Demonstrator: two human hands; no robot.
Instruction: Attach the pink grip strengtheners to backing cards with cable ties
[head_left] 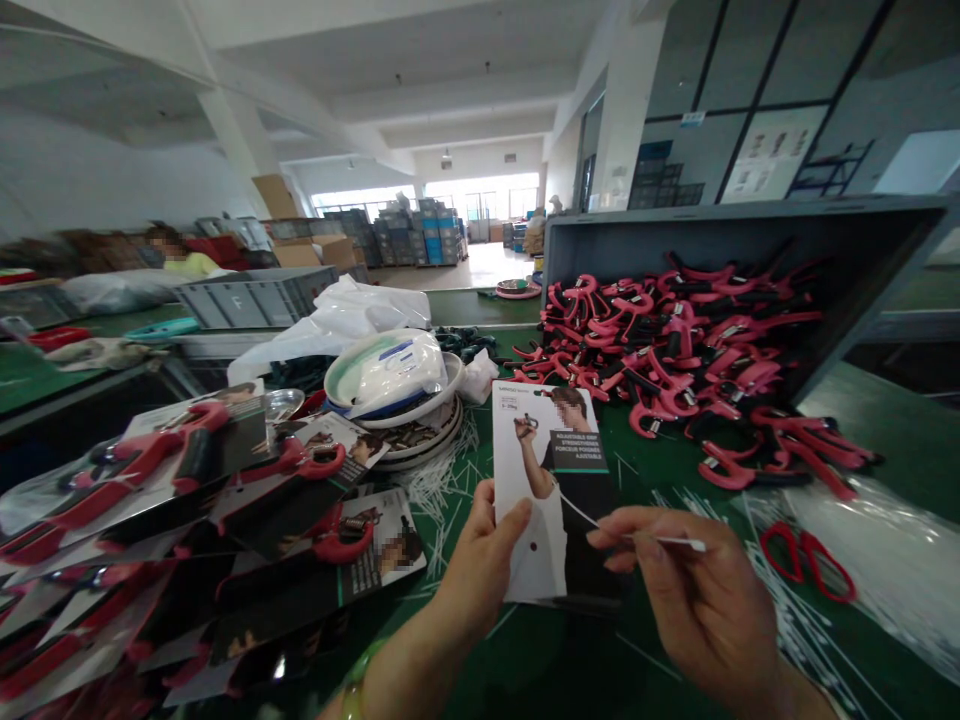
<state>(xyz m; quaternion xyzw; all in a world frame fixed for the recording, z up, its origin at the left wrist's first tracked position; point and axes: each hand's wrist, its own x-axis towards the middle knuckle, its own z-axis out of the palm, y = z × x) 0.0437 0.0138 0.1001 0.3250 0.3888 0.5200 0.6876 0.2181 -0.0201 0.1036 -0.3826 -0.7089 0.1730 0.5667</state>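
A printed packaging card (pixel 536 540) with a photo and dark text panel stands upright in front of me. My left hand (pixel 480 555) grips its left edge, thumb over the front. In my right hand (pixel 686 585), thumb and fingers pinch a white cable tie (pixel 679 543), whose thin end reaches the middle of the card. Left of the card, carded pink-and-black hand grips (pixel 345 535) lie in overlapping stacks. Behind and to the right, many loose pink-and-black hand grips (pixel 675 370) spill from a tipped grey crate (pixel 742 215).
Red-handled scissors (pixel 806 562) and loose white ties (pixel 806 640) lie at the right, beside clear plastic bags (pixel 877 560). Stacked round trays (pixel 454 375) holding a plastic bag stand behind the card's left side. A person (pixel 187 262) is far left, beyond a grey crate (pixel 259 297).
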